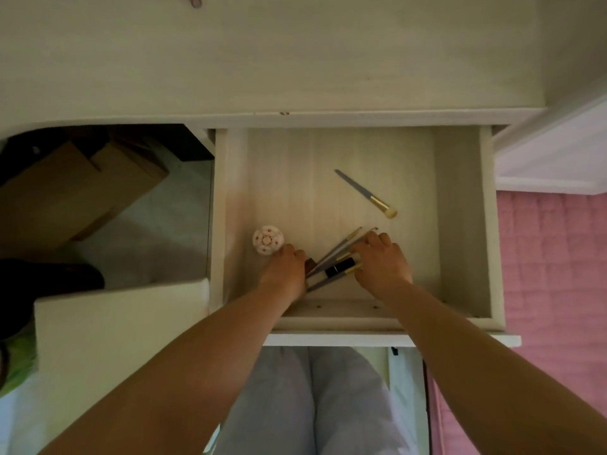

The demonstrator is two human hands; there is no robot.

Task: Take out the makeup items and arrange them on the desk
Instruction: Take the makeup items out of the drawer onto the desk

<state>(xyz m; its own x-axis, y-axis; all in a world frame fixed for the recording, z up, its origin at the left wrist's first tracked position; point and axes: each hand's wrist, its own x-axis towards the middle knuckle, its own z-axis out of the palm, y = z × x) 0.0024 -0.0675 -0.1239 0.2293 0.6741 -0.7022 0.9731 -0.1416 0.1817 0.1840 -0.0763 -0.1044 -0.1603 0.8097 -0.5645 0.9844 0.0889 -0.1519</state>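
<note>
Head view: both hands are gathering makeup brushes [331,257] and a black lipstick [340,268] inside the open drawer [460,224] — left hand [287,269] gripping handles, right hand [382,262] curling over tips. Loosely bunched — one could be slipping free on lifting to the counter [295,60].

Home bedroom: white desk [295,60], open drawer [460,224], pink quilt [551,257].

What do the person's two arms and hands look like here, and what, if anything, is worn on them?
Both forearms are bare up to the frame edge: no sleeves show. The left hand and right hand wear no gloves, and no watch or bracelet shows at either wrist. Rings are too small to tell.
</note>
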